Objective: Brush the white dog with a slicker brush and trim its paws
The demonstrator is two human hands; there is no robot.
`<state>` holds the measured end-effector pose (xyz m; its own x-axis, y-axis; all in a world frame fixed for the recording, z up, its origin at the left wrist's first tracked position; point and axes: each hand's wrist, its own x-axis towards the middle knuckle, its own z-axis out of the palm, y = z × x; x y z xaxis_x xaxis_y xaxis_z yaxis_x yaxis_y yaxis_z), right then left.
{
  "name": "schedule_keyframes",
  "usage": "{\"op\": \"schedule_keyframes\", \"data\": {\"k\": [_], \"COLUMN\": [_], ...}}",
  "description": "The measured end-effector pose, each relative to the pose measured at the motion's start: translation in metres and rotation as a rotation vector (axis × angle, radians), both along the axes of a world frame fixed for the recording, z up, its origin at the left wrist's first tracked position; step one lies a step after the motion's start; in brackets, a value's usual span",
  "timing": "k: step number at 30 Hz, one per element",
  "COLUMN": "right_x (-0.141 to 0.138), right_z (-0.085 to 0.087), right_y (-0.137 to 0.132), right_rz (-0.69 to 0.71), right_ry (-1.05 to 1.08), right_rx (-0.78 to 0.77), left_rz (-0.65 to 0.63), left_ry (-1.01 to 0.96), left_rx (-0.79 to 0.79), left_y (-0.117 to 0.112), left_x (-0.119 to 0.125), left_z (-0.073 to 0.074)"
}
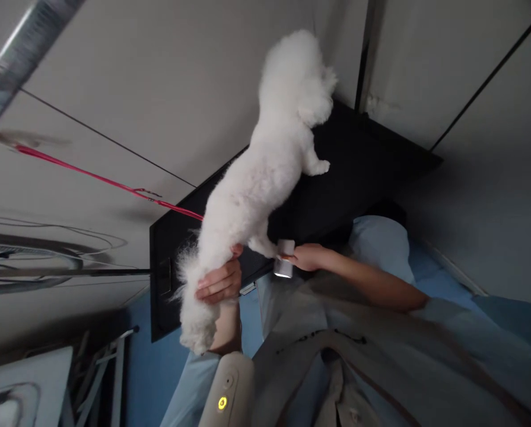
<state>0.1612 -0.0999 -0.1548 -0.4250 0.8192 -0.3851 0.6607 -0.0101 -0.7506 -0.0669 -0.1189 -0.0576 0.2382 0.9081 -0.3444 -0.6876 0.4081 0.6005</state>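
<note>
A fluffy white dog [256,178] stands on a black grooming table [354,172], its head turned toward the far side. My left hand [221,281] is closed around a hind leg, with the shaggy paw [198,332] hanging out below my fingers. In my right hand [309,257] is a small brush with a pale rectangular head, which looks like a slicker brush [285,267]. The brush head is beside the dog's other hind foot [263,246]; whether they touch I cannot tell. My right fingers are closed on its brownish handle.
A red leash [91,175] runs from the upper left to the dog's rear body. Along the left are a metal tube [20,56], a dark hose [34,284] and a folded frame [102,373]. A pale device with a yellow light [227,391] is close below my left hand.
</note>
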Motion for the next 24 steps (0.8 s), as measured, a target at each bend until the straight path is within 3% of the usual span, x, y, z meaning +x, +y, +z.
{"op": "schedule_keyframes", "data": {"k": [4, 8, 10, 14, 19, 24], "right_x": [-0.02, -0.024, -0.023, -0.028, -0.03, -0.035], "right_z": [0.012, 0.008, 0.008, 0.013, 0.01, 0.013], "right_y": [0.004, -0.005, -0.002, 0.007, 0.0, 0.008], "right_rz": [-0.006, 0.098, 0.104, -0.026, 0.162, -0.011], "right_ry": [-0.049, -0.101, -0.04, -0.011, 0.029, 0.128], "right_rx": [0.055, -0.042, -0.017, 0.02, -0.16, -0.078], "left_rz": [-0.107, -0.229, -0.256, -0.228, -0.197, 0.001], "left_ry": [-0.192, -0.413, -0.476, -0.349, -0.213, 0.167], "left_rx": [0.054, 0.105, 0.135, 0.181, 0.071, -0.011], "left_y": [0.002, 0.009, 0.01, 0.008, 0.007, 0.004], "left_x": [-0.005, -0.007, -0.008, -0.011, -0.012, 0.001], "left_z": [-0.005, -0.002, -0.001, -0.005, -0.009, 0.005]}}
